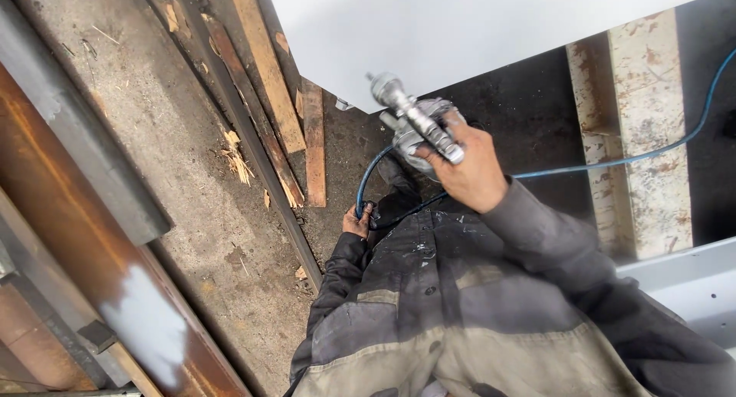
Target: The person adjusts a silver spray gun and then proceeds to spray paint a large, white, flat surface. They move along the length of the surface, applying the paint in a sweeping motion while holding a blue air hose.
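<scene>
My right hand (469,167) grips a silvery metal spray gun (418,121), its nozzle pointing up towards a white painted panel (460,29). A blue air hose (613,161) runs from the gun out to the right edge and loops down on the left. My left hand (357,221) hangs low by my hip, closed around that blue hose loop (365,184). Both sleeves and my jacket (460,313) are dark grey and paint-flecked.
Worn wooden planks (268,83) and splinters lie on the dirty concrete floor (153,121) to the left. A rusty steel beam (84,267) with a white paint patch crosses the lower left. Pale paint-stained beams (648,129) stand at the right, with a grey panel (690,282) below.
</scene>
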